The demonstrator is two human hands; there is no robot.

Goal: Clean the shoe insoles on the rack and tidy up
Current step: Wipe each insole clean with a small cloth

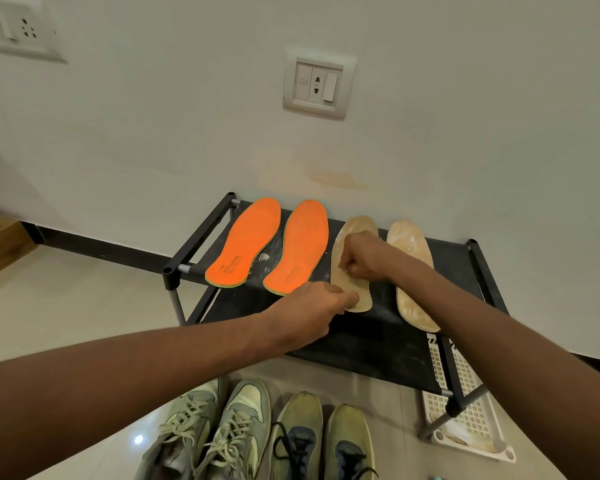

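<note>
Scrubbing the left tan insole [352, 271] on the rack [368, 337] while the other hand pins its heel.

Head view: the left hand [309, 306] presses the heel end of that insole flat, its fingers curled over the edge; the right hand [361, 256] is closed in a fist at mid-sole, and whether it holds a cloth or brush I cannot tell. To do this well, keep the heel anchored and work in short strokes toward the toe, so loosened dust stays off the orange insoles [246, 242] alongside. The second tan insole [413, 275] lies just to the right, and two pairs of shoes [257, 438] stand on the floor below.
</note>
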